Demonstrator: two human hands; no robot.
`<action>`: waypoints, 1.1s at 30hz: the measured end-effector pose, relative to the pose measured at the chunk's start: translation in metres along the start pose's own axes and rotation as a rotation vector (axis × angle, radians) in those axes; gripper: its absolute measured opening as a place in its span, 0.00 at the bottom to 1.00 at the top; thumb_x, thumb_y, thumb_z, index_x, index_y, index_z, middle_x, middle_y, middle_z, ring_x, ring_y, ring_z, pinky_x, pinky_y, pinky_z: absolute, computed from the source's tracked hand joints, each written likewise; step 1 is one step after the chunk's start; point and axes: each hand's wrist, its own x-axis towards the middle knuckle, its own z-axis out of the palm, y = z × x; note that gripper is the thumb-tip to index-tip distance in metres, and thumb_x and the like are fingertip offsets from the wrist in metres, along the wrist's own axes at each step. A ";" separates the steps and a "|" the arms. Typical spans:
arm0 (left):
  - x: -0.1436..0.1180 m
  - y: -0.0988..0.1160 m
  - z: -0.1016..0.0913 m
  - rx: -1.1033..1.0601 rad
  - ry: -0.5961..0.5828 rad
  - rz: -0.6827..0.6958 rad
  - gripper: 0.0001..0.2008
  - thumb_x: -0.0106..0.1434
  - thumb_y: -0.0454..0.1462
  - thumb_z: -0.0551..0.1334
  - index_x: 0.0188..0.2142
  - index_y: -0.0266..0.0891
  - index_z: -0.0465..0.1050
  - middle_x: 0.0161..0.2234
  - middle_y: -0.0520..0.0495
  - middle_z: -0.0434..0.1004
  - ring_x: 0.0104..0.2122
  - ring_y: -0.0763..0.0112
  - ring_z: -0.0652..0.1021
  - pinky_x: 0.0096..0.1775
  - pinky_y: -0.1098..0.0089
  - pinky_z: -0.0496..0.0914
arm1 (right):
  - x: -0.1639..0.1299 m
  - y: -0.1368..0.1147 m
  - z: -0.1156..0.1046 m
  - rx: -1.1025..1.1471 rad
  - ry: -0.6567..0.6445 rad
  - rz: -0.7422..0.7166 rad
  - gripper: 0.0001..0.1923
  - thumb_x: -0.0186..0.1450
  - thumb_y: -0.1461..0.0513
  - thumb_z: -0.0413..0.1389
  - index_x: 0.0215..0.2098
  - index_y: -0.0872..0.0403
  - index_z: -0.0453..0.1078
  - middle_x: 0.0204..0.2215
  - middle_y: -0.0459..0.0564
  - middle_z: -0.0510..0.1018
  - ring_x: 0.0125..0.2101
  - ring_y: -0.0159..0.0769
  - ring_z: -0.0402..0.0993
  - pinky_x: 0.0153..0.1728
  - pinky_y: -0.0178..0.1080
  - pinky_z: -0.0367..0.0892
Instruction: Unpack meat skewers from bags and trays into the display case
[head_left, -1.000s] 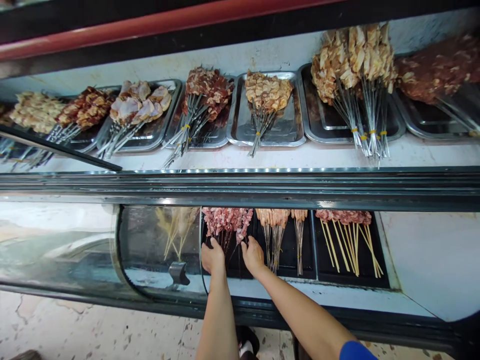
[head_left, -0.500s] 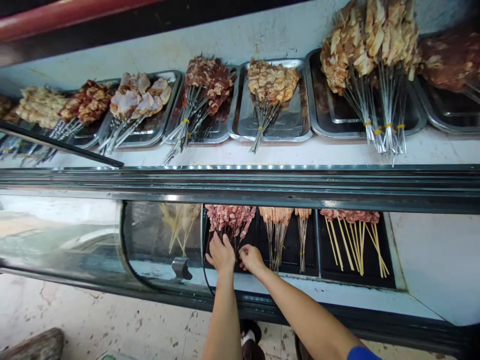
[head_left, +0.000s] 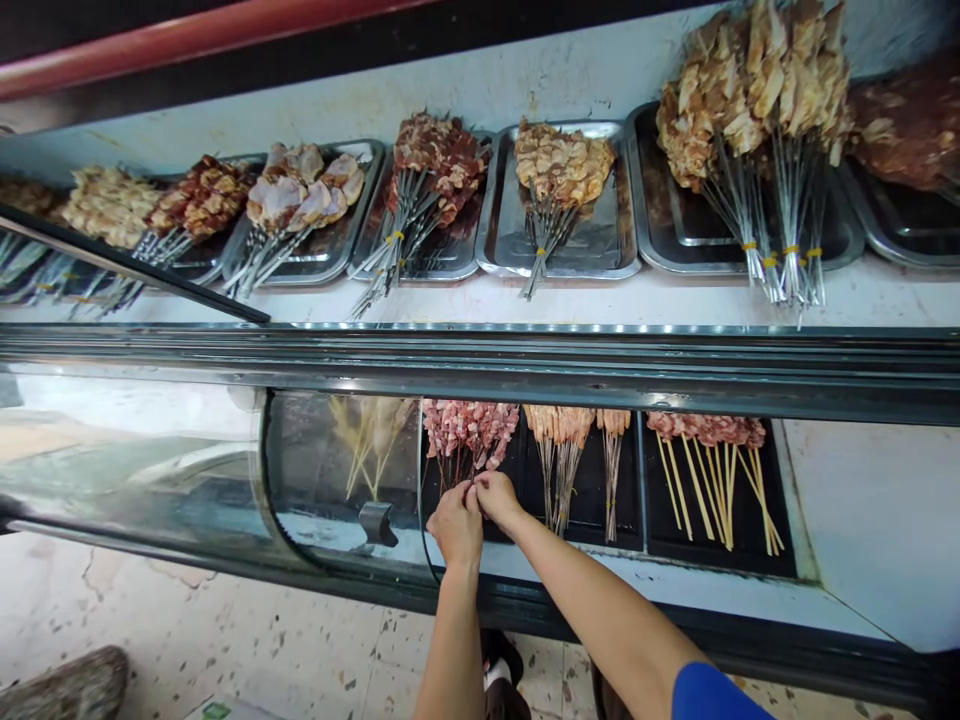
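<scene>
Where steel trays (head_left: 570,250) line the white shelf, hands (head_left: 476,510) seemingly pinched on pink skewers (head_left: 469,435), speckled floor (head_left: 247,650) below

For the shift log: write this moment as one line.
left hand: on pink meat skewers | right hand: same sticks, touching left | place: black tray, lower case

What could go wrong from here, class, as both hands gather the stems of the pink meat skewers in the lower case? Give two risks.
The left hand and right hand meet over the thin stems of the pink meat skewers, so a pointed end might prick a finger. The shrimp skewers lie close beside that bundle on the black tray; lifting it could snag and scatter them.
</scene>
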 end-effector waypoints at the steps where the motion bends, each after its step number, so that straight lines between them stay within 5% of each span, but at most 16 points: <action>1: 0.003 -0.002 0.001 0.004 0.019 -0.042 0.13 0.62 0.38 0.54 0.41 0.38 0.75 0.40 0.42 0.77 0.42 0.60 0.74 0.45 0.63 0.63 | 0.002 0.000 0.005 0.019 -0.022 0.019 0.11 0.61 0.64 0.48 0.30 0.58 0.73 0.17 0.45 0.73 0.15 0.26 0.65 0.18 0.28 0.60; 6: 0.018 -0.019 0.015 -0.286 0.099 -0.098 0.15 0.61 0.38 0.53 0.41 0.33 0.75 0.37 0.41 0.78 0.38 0.64 0.76 0.42 0.69 0.68 | 0.011 -0.003 0.015 0.081 -0.017 0.024 0.13 0.63 0.60 0.47 0.27 0.57 0.69 0.16 0.41 0.69 0.13 0.24 0.61 0.14 0.27 0.56; 11: 0.011 -0.039 0.033 -0.542 0.140 -0.192 0.19 0.60 0.43 0.54 0.43 0.32 0.74 0.33 0.43 0.79 0.33 0.66 0.77 0.38 0.70 0.69 | 0.001 0.006 -0.005 -0.057 0.117 -0.087 0.13 0.62 0.61 0.48 0.22 0.56 0.67 0.18 0.42 0.70 0.19 0.25 0.64 0.22 0.28 0.57; 15: 0.000 -0.038 0.031 -0.365 0.118 -0.262 0.17 0.60 0.39 0.54 0.41 0.32 0.75 0.34 0.42 0.79 0.36 0.63 0.77 0.41 0.68 0.68 | -0.008 0.011 -0.013 -0.382 0.091 -0.162 0.14 0.63 0.62 0.47 0.24 0.57 0.70 0.20 0.46 0.74 0.22 0.26 0.67 0.25 0.29 0.57; 25: -0.001 -0.015 0.013 0.112 0.013 -0.162 0.14 0.61 0.42 0.56 0.39 0.39 0.77 0.40 0.43 0.78 0.41 0.55 0.74 0.41 0.62 0.64 | -0.011 0.004 -0.011 -0.601 -0.044 -0.182 0.18 0.66 0.60 0.42 0.32 0.57 0.73 0.32 0.58 0.79 0.34 0.38 0.74 0.32 0.35 0.61; 33: 0.000 -0.013 0.013 0.056 -0.042 -0.103 0.18 0.64 0.45 0.51 0.38 0.43 0.78 0.39 0.44 0.78 0.40 0.59 0.75 0.38 0.65 0.64 | -0.016 -0.005 -0.014 -0.436 0.192 -0.207 0.16 0.67 0.56 0.43 0.37 0.54 0.69 0.37 0.50 0.78 0.38 0.33 0.73 0.37 0.32 0.61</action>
